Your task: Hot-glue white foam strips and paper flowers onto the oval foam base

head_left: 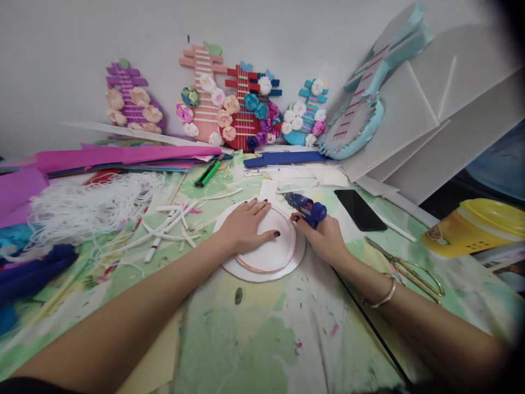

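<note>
My left hand (250,224) lies flat with fingers spread on a white round board (229,271). A thin pinkish ring (262,270) runs around the board's inner part, and a white tab (268,190) sticks out at its far edge. My right hand (328,238) is wrapped round a blue glue gun (305,207) just beyond the board's right edge. The gun's nozzle points away to the upper left, and a black cord (369,323) trails towards me below my right wrist.
White foam strips (168,227) and a heap of white string (94,205) lie left. A green cutter knife (209,172) sits behind. Right are a phone (361,209), gold-handled scissors (410,271) and a yellow bucket (471,230). Flower-decorated paper instruments (244,117) lean against the wall.
</note>
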Tool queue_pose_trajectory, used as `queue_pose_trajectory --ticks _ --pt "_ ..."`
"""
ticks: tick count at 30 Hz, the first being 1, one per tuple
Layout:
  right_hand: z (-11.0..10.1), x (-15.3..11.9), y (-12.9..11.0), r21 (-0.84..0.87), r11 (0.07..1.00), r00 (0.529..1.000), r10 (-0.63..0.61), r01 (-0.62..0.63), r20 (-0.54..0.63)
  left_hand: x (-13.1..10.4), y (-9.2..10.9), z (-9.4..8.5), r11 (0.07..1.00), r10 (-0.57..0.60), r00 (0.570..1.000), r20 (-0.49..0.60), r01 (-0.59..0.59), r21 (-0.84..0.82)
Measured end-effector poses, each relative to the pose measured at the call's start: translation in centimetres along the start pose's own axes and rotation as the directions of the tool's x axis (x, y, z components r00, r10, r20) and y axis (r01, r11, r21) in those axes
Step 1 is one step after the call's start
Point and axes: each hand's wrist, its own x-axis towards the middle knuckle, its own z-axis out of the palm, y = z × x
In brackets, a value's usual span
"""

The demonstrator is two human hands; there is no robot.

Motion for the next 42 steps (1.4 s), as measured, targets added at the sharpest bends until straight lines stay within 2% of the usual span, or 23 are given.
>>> queue_pose_trajectory --ticks 6,11,21,42 --pt "0.5 0.0 -0.4 -0.004 1.000 0.999 0.000 0.000 0.036 0.0 0.0 0.0 1.000 0.000 1.000 0.001 0.000 0.002" --pt "0.6 0.1 0.0 -0.006 0.999 0.999 0.052 -0.052 0.007 0.0 0.0 -0.1 1.000 0.002 1.000 0.005 -0.002 0.006" --pt "1.0 -0.1 0.9 0.049 0.997 0.998 0.067 -0.066 -0.010 0.0 0.1 -0.2 1.000 0.000 1.000 0.007 0.000 0.005" --pt "1.1 -0.1 0.5 0.038 0.996 0.997 0.077 -0.076 -0.015 0.1 -0.2 0.0 0.999 0.008 1.000 0.009 -0.008 0.035"
